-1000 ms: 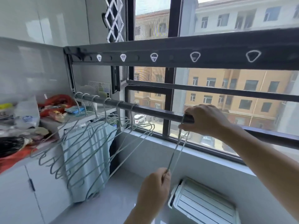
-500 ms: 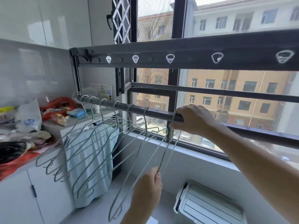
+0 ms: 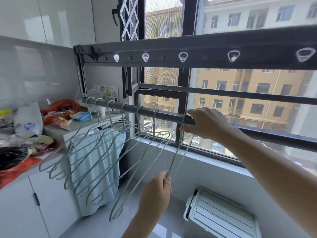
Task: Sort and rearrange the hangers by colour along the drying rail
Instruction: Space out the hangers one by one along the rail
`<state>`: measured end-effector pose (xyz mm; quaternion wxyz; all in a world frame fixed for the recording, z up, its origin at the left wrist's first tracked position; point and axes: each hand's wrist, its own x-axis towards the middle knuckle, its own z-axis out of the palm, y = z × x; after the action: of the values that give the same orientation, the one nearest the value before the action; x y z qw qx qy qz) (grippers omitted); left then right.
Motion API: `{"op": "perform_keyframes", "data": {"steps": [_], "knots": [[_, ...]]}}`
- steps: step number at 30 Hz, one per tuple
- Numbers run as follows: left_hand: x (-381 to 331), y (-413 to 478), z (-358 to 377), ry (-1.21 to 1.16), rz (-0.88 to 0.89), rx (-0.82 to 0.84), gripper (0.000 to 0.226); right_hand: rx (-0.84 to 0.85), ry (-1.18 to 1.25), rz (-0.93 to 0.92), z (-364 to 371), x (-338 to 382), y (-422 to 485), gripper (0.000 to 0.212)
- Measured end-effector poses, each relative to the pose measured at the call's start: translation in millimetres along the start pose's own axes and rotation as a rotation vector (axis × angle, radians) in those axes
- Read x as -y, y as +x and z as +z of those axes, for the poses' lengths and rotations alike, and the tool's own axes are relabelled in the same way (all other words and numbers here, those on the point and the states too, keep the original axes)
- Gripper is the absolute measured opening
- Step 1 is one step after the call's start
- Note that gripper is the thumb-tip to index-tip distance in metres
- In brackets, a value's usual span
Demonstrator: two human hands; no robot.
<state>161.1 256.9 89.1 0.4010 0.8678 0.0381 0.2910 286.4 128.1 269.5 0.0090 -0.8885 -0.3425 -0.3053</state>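
Observation:
A dark round drying rail [image 3: 164,114] runs from the left wall bracket across the window. Several pale grey-green wire hangers [image 3: 96,152] hang from its left half, swung out toward me. One more pale hanger [image 3: 180,152] hangs to their right, its hook over the rail. My right hand [image 3: 204,123] rests on the rail at that hook, fingers curled around it. My left hand [image 3: 156,193] pinches the lower end of the same hanger from below.
A flat dark bar with white hanger slots [image 3: 188,54] runs above the rail. Left is a white cabinet top [image 3: 56,133] cluttered with bags and packets; a pale cloth [image 3: 96,169] hangs off it. A white slatted box [image 3: 221,215] sits on the floor.
Both hands have slid the held hanger leftward along the rail, closer to the group of hangers. The view has shifted left and down a little.

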Motion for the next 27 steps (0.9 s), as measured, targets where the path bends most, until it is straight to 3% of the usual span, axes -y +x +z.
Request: {"op": "perform_keyframes", "data": {"steps": [18,21,24,27], "knots": [[3,9,-10,0.08,-0.068,-0.033,0.017,-0.027,0.031,-0.029,9,12,16,0.038],[4,8,-8,0.072,-0.096,-0.029,0.027,-0.025,0.023,-0.033,9,7,12,0.044],[-2,8,-4,0.146,-0.012,-0.089,0.044,-0.032,0.025,-0.037,0,-6,-2,0.051],[-27,7,-1,0.181,0.123,-0.193,0.045,-0.063,0.003,-0.033,-16,-30,-27,0.062]]}}
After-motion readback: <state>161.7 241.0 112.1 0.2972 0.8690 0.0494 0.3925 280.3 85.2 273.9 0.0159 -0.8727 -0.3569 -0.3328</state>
